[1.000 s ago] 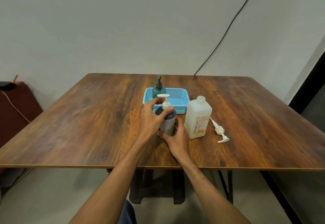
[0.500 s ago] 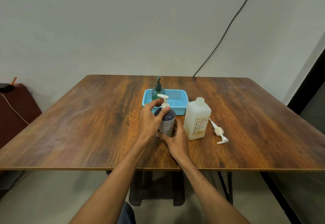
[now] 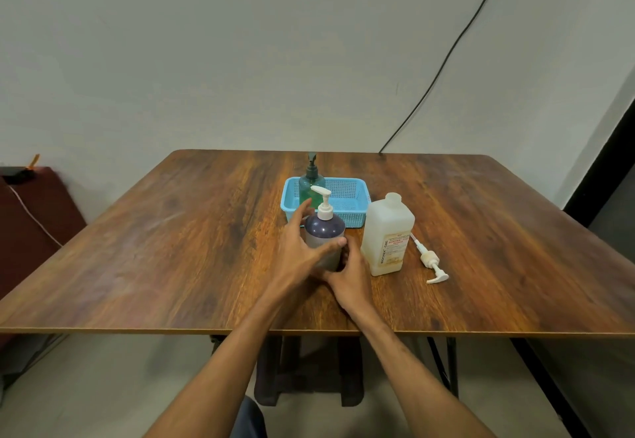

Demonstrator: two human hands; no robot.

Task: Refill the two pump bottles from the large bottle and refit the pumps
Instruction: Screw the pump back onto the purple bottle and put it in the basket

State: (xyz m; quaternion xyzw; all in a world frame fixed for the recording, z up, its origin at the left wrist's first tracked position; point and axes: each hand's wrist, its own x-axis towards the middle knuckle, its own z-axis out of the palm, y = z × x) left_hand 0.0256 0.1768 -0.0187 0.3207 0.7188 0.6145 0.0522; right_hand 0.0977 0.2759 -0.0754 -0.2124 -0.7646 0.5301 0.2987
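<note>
Up close on the wooden table (image 3: 171,248), a dark purple pump bottle (image 3: 324,231) stands upright with its white pump (image 3: 323,202) fitted. The left hand (image 3: 302,252) wraps its side, fingers spread wide around the body, thumb across the front. The right hand (image 3: 350,276) cups the base, fingers curled behind it. Just beyond, a green pump bottle (image 3: 311,183) stands in a blue basket (image 3: 347,197). Beside the hands on the right stands the large bottle (image 3: 388,235), uncapped, with a loose pump (image 3: 429,260) lying flat next to it. A black cable (image 3: 446,56) runs down the wall.
</note>
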